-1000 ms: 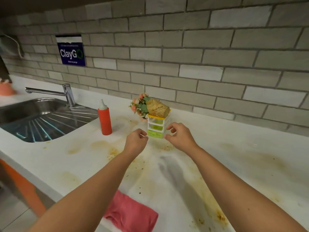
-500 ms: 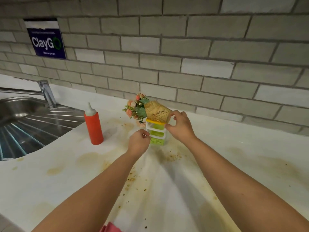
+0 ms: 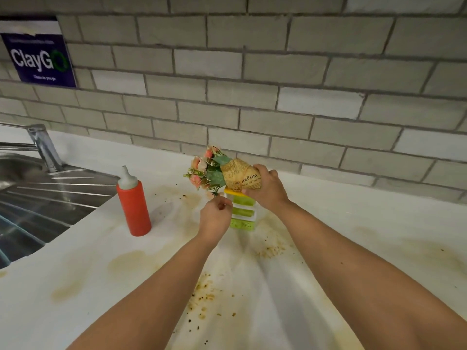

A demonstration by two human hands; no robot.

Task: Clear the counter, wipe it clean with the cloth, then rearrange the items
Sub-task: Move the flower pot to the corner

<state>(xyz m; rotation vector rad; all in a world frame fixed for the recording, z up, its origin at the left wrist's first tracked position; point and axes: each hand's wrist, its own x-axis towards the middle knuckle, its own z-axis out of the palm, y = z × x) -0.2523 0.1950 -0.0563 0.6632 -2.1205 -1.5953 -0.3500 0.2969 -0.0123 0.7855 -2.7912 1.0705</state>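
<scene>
Still unwiped up front: crumbs and brown stains over the counter. Mid-counter, has left hand curled against left side of drawer unit; can't tell if actually gripping. Has shifted right hand up off unit's side in last half second, now clasps paper wrap of bouquet lying on top. Reads as clearing underway. Pink blooms, newsprint wrap, tipped left. Red bottle untouched, nearer sink.

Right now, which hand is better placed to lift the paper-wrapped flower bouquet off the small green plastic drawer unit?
Right. The right hand grips the paper-wrapped flower bouquet on top; the left hand sits curled lower, beside the green plastic drawer unit.
</scene>
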